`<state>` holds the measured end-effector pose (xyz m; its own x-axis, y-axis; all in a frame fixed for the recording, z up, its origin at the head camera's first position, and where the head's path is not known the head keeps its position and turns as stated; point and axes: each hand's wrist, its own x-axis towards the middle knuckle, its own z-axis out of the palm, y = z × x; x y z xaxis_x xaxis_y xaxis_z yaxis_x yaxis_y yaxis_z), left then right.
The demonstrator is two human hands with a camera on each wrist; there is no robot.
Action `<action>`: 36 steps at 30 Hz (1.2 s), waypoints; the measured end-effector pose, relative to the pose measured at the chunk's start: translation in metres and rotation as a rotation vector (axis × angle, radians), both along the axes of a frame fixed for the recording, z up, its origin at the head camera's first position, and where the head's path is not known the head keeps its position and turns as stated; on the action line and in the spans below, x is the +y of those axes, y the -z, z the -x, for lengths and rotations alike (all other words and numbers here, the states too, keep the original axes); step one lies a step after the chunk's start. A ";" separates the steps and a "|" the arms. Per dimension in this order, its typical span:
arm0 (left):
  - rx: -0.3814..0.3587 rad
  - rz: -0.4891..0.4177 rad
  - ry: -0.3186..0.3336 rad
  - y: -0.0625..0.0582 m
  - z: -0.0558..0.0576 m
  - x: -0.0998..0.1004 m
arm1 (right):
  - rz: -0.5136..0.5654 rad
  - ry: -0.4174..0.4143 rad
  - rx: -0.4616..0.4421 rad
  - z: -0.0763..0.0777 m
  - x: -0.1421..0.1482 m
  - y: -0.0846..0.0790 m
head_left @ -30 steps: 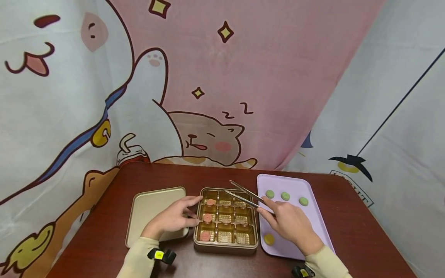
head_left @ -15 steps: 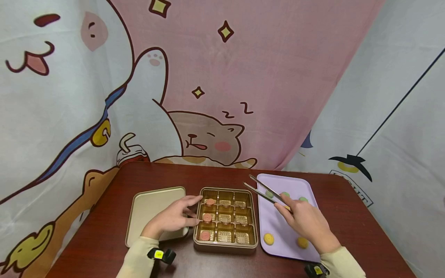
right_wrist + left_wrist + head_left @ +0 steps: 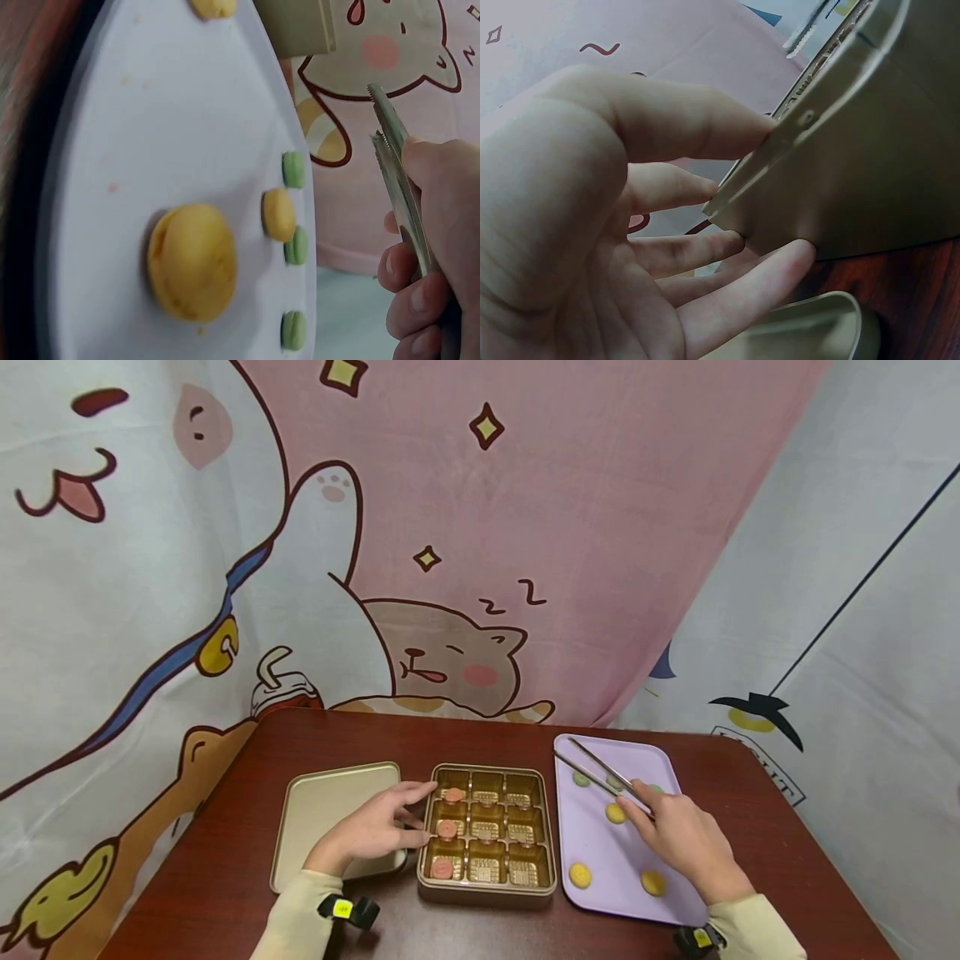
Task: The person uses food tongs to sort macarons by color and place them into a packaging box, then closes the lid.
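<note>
My left hand [image 3: 371,828] touches the left side of a gold square tin [image 3: 487,896] with its fingertips, the fingers extended. In the left wrist view, the thumb and fingers rest along the tin's wall [image 3: 885,165]. The tin has a divided gold insert, and its left column holds pink macarons [image 3: 447,830]. My right hand [image 3: 688,843] grips metal tongs [image 3: 405,196] above a lilac tray [image 3: 592,837]. Nothing is between the tongs' serrated tips. Yellow macarons [image 3: 580,876] and green macarons [image 3: 581,778] lie on the tray; the tongs and hand partly hide the green ones.
A flat gold lid [image 3: 330,802] lies left of the tin, partly under my left hand. The dark red wooden table [image 3: 420,745] ends at a cartoon-printed cloth [image 3: 600,527] behind. Small crumbs dot the tray in the right wrist view.
My right hand has carried the tongs rightward, from over the tin to over the tray, uncovering yellow macarons. The left hand has stayed against the tin.
</note>
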<state>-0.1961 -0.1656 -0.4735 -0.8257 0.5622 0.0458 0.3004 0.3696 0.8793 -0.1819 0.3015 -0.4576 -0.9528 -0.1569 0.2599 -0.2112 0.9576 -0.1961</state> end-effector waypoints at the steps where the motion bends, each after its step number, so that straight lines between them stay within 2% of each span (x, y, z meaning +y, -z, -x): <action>1: 0.003 0.001 0.000 0.000 0.000 0.000 | -0.002 0.008 -0.012 0.000 0.001 0.001; 13: -0.004 0.005 0.001 -0.001 0.000 -0.001 | -0.046 0.063 -0.113 -0.003 0.015 0.014; 21: -0.003 -0.001 0.003 -0.001 -0.001 -0.001 | -0.086 0.093 -0.207 -0.003 0.018 0.016; 36: -0.007 0.000 -0.003 -0.001 -0.002 0.000 | -0.108 0.096 -0.227 -0.004 0.020 0.019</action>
